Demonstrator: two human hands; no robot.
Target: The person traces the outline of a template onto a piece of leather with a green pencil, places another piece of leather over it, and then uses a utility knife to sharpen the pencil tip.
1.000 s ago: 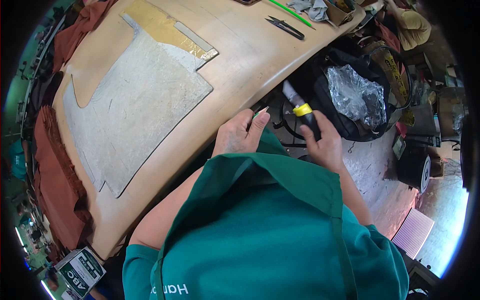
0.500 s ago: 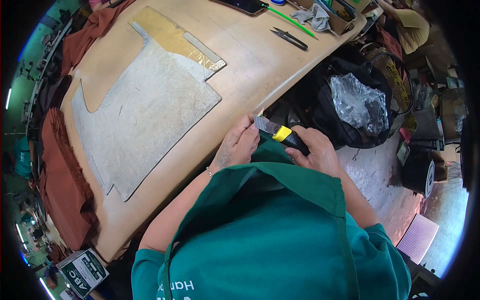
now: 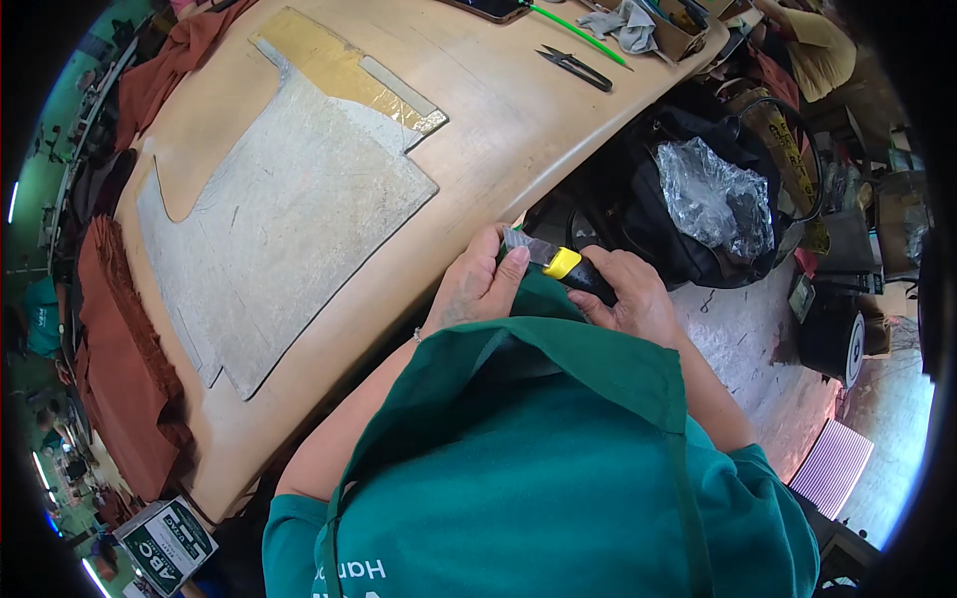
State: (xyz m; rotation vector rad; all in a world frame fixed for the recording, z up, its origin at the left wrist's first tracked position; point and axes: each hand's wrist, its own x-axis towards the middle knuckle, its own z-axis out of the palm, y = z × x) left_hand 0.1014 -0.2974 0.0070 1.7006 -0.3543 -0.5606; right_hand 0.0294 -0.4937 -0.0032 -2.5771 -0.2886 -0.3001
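Observation:
My right hand (image 3: pixel 630 289) is wrapped round a black-handled utility knife (image 3: pixel 563 263) with a yellow collar, close in front of my body. Its wide blade points left toward my left hand (image 3: pixel 475 279). That hand is closed beside the table edge, thumb lying along the near side of the blade. A small pale tip shows just beyond those fingers; what they pinch is mostly hidden. Left of my hands, a large grey flat pattern piece (image 3: pixel 289 214) lies on the tan table (image 3: pixel 508 110), its far end covered with yellowish tape.
Black thread snips (image 3: pixel 576 68) and a green stick-like tool (image 3: pixel 583 35) lie on the far table. Reddish-brown leather (image 3: pixel 125 369) hangs over the left side. Below the right edge, a black bag (image 3: pixel 638 189) holds clear plastic (image 3: pixel 713 204). A person in yellow (image 3: pixel 822 55) is beyond.
My left thumb has shifted slightly right and stretched along the blade. My right hand still grips the knife in nearly the same spot. The view has moved slightly.

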